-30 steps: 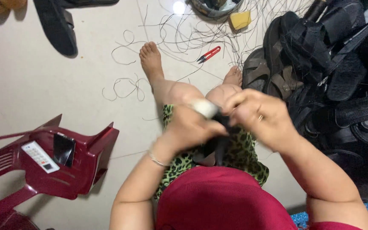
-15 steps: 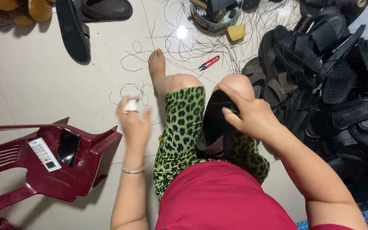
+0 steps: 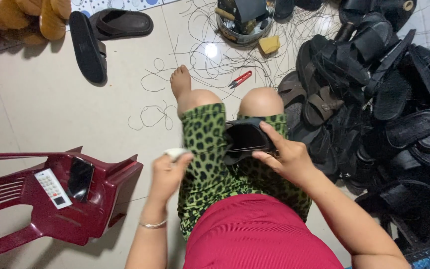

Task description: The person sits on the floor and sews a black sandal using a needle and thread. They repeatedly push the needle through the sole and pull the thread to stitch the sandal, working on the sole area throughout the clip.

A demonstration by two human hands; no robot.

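Observation:
I sit on the floor in green leopard-print shorts and a red top. My right hand (image 3: 283, 155) grips a black sandal (image 3: 245, 139) that rests on my lap between my knees. A thin dark thread runs from the sandal across my thigh to my left hand (image 3: 167, 173). My left hand is closed around a small white object (image 3: 176, 153), held out to the left of my thigh above the floor.
A dark red plastic chair (image 3: 51, 199) lies tipped at left with a white remote (image 3: 53, 188) and a black phone (image 3: 80, 178) on it. A big heap of black sandals (image 3: 384, 99) fills the right. Red snips (image 3: 240, 79), loose thread, a metal bowl (image 3: 245, 20) and a yellow block (image 3: 269, 44) lie ahead.
My left hand swung out from the sandal to the left, drawing the thread, and has now dropped lower beside my thigh. My right hand keeps the sandal on my lap.

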